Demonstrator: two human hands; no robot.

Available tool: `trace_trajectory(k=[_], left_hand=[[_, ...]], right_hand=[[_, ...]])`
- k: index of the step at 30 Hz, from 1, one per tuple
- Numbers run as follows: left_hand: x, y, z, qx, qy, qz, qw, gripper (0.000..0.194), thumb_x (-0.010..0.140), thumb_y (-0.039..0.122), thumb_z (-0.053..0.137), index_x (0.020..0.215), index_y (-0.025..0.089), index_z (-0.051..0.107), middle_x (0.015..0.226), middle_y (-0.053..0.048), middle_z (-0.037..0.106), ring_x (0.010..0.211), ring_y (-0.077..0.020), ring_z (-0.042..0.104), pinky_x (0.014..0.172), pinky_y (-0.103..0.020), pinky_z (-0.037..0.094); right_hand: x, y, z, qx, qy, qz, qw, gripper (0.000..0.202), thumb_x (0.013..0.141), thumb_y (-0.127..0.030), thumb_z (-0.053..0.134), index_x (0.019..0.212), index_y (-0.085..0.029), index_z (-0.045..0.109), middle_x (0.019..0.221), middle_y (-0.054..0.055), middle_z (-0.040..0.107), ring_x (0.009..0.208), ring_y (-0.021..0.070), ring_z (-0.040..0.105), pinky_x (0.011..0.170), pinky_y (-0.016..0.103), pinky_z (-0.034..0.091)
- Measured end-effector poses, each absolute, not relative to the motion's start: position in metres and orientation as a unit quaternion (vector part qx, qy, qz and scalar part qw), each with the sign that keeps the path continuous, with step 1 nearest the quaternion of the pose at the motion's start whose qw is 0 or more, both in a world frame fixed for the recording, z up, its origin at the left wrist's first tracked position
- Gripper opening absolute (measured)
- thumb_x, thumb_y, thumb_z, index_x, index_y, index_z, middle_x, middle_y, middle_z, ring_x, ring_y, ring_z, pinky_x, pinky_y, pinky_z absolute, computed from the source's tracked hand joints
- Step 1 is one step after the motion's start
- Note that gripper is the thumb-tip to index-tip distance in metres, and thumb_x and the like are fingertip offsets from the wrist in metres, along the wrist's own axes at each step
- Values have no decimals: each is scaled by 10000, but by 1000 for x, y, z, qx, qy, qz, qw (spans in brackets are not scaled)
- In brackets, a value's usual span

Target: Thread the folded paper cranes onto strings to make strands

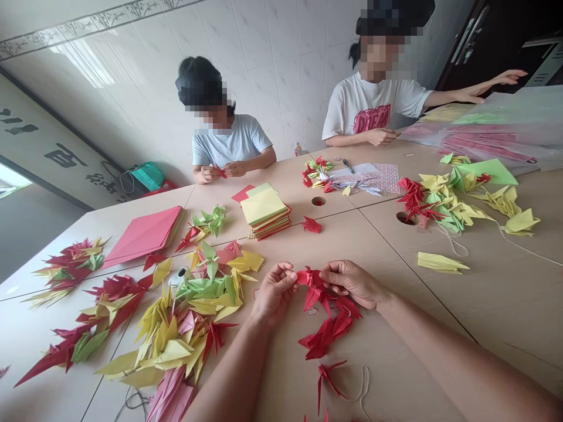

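Note:
Between my two hands is a red origami crane [315, 281], held just above the table. My left hand [278, 288] pinches the tip of its left wing between thumb and fingers. On the other side, my right hand [349, 282] grips the right wing near the body. Below it, more red folded cranes [328, 335] lie in a line toward me, seemingly strung together. A loose pale string [363, 387] curls beside the lowest ones. A single red crane [312, 224] sits farther off, beyond my hands.
Piles of yellow, green, red and pink cranes [176, 334] cover the left side. A square paper stack [266, 214] and red sheets [139, 233] lie beyond. More cranes [457, 196] sit right, by a cable hole [405, 218]. Two people [231, 140] sit opposite, one holding a red paper piece.

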State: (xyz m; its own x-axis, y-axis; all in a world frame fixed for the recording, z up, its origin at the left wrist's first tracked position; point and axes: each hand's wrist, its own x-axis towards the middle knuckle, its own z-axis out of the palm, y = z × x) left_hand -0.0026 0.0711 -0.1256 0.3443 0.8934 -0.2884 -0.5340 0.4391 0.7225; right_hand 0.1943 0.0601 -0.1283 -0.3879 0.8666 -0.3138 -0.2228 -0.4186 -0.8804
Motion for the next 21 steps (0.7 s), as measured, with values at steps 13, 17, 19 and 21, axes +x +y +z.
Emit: trace_trajectory(k=[13,17,19,21], left_hand=[[2,62,-125,488,333,424,687,336,664,289,747,880,181,514,918,-23,596,848,-129,561,754,-234,454],[8,56,-129,589,364,369,620,248,724,277,685,869,185,506,895,-20,588,786,-132,553,686,-237,451],[8,56,-130,611,383,365,588,194,770,300,629,893,180,541,910,-39,605,810,-150,564,711,-255,454],[8,58,-132,618,411,366,561,179,786,321,603,887,175,577,892,-44,622,800,-156,573,724,-265,456]], right_hand=[[197,62,-132,-377,-330,755,423,294,718,-380,709,670,-120,581,673,-13,528,466,16,335,405,189,138],[194,63,-131,-377,-319,757,427,289,703,-380,718,671,-123,591,679,-7,535,472,21,358,397,184,143],[193,63,-131,-381,-312,758,427,272,704,-371,719,682,-126,601,692,0,553,475,23,365,394,179,156],[194,63,-130,-381,-309,757,431,241,711,-352,715,716,-131,619,729,15,583,492,29,385,396,173,193]])
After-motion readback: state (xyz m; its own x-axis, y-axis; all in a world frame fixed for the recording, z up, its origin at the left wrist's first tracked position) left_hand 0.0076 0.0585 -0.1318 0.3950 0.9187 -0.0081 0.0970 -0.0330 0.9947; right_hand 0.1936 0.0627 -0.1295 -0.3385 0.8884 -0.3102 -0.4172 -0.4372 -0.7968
